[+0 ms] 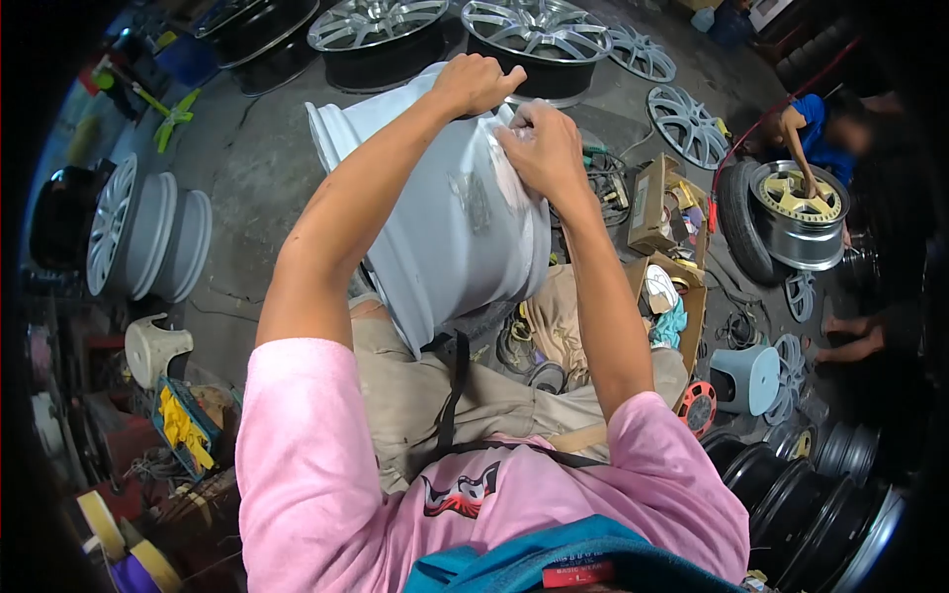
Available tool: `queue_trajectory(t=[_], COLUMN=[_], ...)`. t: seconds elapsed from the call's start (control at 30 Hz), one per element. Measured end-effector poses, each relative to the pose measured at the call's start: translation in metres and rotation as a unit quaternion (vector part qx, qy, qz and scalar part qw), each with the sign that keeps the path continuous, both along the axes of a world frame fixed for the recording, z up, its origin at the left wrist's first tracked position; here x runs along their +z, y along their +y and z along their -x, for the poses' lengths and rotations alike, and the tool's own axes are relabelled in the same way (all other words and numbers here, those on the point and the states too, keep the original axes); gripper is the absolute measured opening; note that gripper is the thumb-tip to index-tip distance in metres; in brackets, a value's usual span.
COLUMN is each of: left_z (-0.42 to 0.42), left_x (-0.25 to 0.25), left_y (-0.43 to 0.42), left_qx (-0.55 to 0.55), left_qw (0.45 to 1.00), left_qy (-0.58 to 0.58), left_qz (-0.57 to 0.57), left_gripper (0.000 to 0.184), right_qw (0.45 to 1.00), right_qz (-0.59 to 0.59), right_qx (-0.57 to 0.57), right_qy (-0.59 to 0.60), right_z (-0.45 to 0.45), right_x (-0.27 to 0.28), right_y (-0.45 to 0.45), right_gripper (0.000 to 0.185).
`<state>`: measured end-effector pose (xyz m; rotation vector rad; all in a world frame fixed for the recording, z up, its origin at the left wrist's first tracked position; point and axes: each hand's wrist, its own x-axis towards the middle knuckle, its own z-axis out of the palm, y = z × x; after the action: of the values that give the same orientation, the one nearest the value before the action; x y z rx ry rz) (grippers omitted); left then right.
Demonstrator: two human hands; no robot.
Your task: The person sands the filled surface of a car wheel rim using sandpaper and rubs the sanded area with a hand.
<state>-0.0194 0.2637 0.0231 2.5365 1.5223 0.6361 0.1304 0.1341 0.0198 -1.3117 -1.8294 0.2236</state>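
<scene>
The grey wheel (415, 232) before you looks like matt metal, mostly smooth, with a chalky pale patch (507, 173) and a duller, rougher-looking dark smear (473, 203) beside it. You wear a matt pink cloth shirt (306, 425) and creased cloth trousers (395, 381). Far ahead, a silver-faced wheel (539, 38) gleams as glossy metal. On your right are a dull cardboard box (648, 203), a smooth plastic stool (748, 381), a matt rubber tyre (736, 222) and a shiny, gold-centred metal wheel (799, 237).

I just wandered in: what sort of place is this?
Probably a wheel repair workshop: a grey wheel rim sits before the camera wearer, silver alloy wheels lie about, and a black tyre stands beside a gold-centred wheel.
</scene>
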Motion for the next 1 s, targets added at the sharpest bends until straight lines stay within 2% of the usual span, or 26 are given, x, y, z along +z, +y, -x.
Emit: queue_trajectory(t=[0.13,0.17,0.2,0.27,0.33,0.43,0.5,0.63,0.7,0.73,0.83,0.9,1.0], left_z=[0.000,0.000,-0.001,0.000,0.001,0.002,0.003,0.002,0.003,0.002,0.002,0.001,0.002], left_x=[-0.001,-0.006,-0.009,-0.002,-0.006,-0.002,0.000,-0.001,-0.007,-0.013,-0.006,-0.003,-0.005], left_y=[-0.001,0.001,-0.001,0.001,0.005,0.001,-0.001,-0.001,0.005,0.010,0.006,0.002,0.004], left_qx=[0.006,-0.012,-0.017,0.002,-0.017,-0.010,-0.007,-0.006,-0.005,-0.013,-0.011,0.002,0.000], left_qw=[1.000,0.999,0.999,1.000,0.999,1.000,1.000,1.000,1.000,1.000,1.000,1.000,1.000], left_qy=[-0.005,-0.002,-0.002,0.005,0.020,-0.003,0.002,0.003,0.007,0.014,0.015,0.010,0.011], left_qz=[0.009,-0.036,-0.032,-0.006,-0.042,0.010,0.008,0.008,0.001,-0.013,-0.017,-0.003,0.008], left_gripper=[0.072,0.071,0.071,0.070,0.070,0.073,0.073,0.073,0.072,0.071,0.070,0.069,0.071], right_qw=[0.998,0.997,0.996,1.000,0.999,0.999,0.990,0.990,0.980,0.980,0.982,0.992,0.994], right_qz=[0.058,0.079,0.084,0.011,0.028,0.025,0.092,0.037,0.104,0.102,0.075,-0.038,-0.072], right_qx=[0.004,0.000,-0.004,0.011,0.019,-0.020,-0.077,-0.061,-0.098,-0.101,-0.063,-0.050,-0.053], right_qy=[-0.015,-0.012,-0.012,-0.001,0.026,0.020,0.077,0.118,0.135,0.134,0.164,0.106,0.061], right_z=[-0.011,-0.012,-0.012,-0.005,-0.001,-0.003,-0.008,-0.018,-0.028,-0.029,-0.019,-0.012,-0.002], right_x=[0.006,0.005,0.000,-0.003,0.001,-0.002,-0.009,-0.025,-0.021,-0.017,-0.009,-0.019,-0.024], right_y=[-0.022,-0.027,-0.026,-0.001,0.004,-0.016,-0.048,-0.083,-0.089,-0.094,-0.098,-0.094,-0.095], right_gripper=[0.034,0.035,0.035,0.036,0.038,0.041,0.035,0.031,0.027,0.027,0.023,0.017,0.014])
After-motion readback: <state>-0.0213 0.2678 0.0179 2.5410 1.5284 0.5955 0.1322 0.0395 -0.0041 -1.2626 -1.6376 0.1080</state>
